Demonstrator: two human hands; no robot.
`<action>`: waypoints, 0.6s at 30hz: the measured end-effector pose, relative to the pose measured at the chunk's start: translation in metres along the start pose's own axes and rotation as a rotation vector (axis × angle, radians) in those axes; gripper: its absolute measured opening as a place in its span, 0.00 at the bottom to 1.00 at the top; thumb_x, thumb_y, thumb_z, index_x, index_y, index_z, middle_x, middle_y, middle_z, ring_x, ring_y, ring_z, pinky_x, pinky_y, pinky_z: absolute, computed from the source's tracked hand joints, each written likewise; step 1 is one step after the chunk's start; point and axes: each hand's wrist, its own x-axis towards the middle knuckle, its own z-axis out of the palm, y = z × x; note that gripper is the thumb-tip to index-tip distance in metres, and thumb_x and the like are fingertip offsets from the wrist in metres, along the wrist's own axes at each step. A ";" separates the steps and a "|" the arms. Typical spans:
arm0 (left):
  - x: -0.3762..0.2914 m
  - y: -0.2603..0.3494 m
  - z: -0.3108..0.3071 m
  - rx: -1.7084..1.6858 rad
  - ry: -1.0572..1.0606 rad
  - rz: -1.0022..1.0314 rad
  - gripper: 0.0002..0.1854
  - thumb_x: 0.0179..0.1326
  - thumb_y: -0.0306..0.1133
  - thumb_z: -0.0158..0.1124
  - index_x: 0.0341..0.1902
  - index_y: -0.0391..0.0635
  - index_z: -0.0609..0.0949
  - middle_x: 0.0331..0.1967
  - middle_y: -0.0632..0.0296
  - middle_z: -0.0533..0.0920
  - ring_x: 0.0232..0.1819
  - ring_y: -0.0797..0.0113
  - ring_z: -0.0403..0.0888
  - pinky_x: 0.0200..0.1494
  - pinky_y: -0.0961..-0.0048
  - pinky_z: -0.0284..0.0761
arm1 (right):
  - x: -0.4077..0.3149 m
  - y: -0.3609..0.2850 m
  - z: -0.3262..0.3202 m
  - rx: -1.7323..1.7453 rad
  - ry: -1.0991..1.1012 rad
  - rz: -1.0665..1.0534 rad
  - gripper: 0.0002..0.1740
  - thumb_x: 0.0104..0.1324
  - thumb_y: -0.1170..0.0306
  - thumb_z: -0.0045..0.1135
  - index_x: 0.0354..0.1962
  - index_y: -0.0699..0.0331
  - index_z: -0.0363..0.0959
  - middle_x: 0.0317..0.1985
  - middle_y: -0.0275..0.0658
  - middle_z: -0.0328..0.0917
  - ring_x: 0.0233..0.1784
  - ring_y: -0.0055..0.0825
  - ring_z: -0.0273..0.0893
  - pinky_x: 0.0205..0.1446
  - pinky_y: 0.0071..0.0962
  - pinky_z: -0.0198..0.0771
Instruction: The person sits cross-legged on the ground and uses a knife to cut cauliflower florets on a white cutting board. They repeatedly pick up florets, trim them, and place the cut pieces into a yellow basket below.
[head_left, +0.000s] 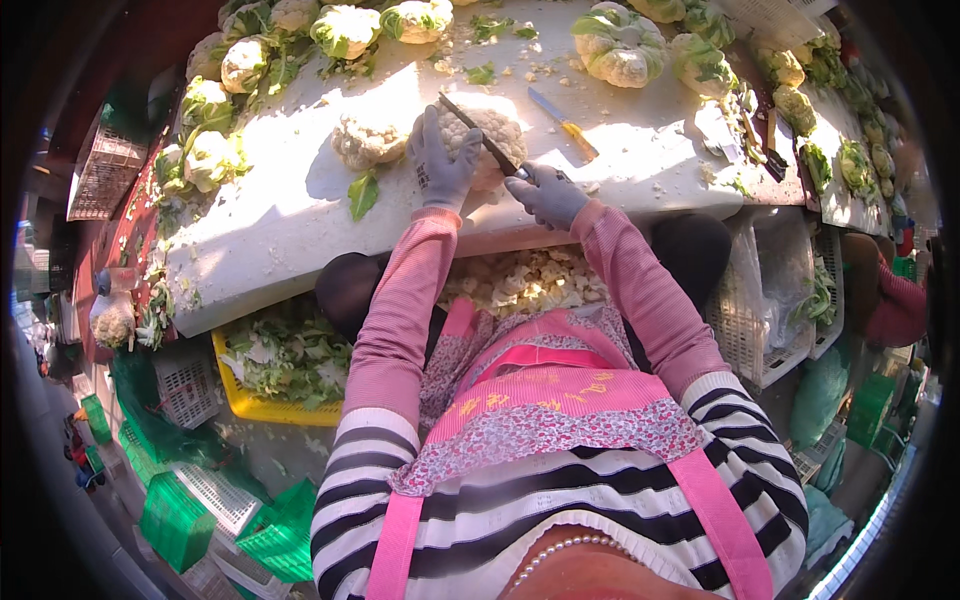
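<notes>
On a white tabletop (300, 225), my gloved left hand (444, 161) rests against the left side of a trimmed cauliflower head (495, 124), fingers spread. My gloved right hand (551, 195) grips a long dark knife (480, 135), whose blade lies slantwise over that head, its tip near my left fingertips. A second trimmed cauliflower (367, 141) sits just left of my left hand, with a loose green leaf (364, 196) below it. Beyond my right hand lies a knife with a yellow handle (577, 137) and a bluish blade. Cut florets (525, 281) fill a container under the table edge, between my knees.
Leafy cauliflowers (217, 157) line the table's left and far sides; more (619, 45) stand at the far right. A yellow crate (240, 401) of leaf trimmings is below left. White plastic crates (772, 352) stand below right, near another person's arm (892, 307).
</notes>
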 end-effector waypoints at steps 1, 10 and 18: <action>-0.002 -0.004 0.001 -0.039 0.025 0.000 0.46 0.57 0.58 0.69 0.69 0.38 0.66 0.63 0.41 0.69 0.65 0.41 0.65 0.69 0.53 0.60 | 0.002 -0.001 -0.011 0.153 -0.100 0.022 0.18 0.70 0.53 0.53 0.35 0.61 0.69 0.19 0.33 0.70 0.15 0.22 0.68 0.19 0.26 0.65; 0.006 0.012 -0.031 0.077 0.074 0.066 0.40 0.60 0.50 0.69 0.70 0.40 0.67 0.62 0.44 0.71 0.64 0.45 0.69 0.68 0.55 0.63 | -0.005 -0.045 -0.066 0.407 -0.073 0.133 0.21 0.72 0.52 0.53 0.41 0.64 0.71 0.18 0.27 0.64 0.14 0.13 0.57 0.13 0.18 0.53; 0.073 0.010 -0.169 -0.296 0.874 -0.164 0.32 0.75 0.40 0.48 0.75 0.35 0.53 0.73 0.43 0.55 0.73 0.52 0.59 0.75 0.59 0.58 | 0.013 -0.143 0.063 0.201 0.252 -0.729 0.13 0.71 0.63 0.55 0.41 0.64 0.68 0.23 0.34 0.74 0.24 0.23 0.73 0.31 0.25 0.70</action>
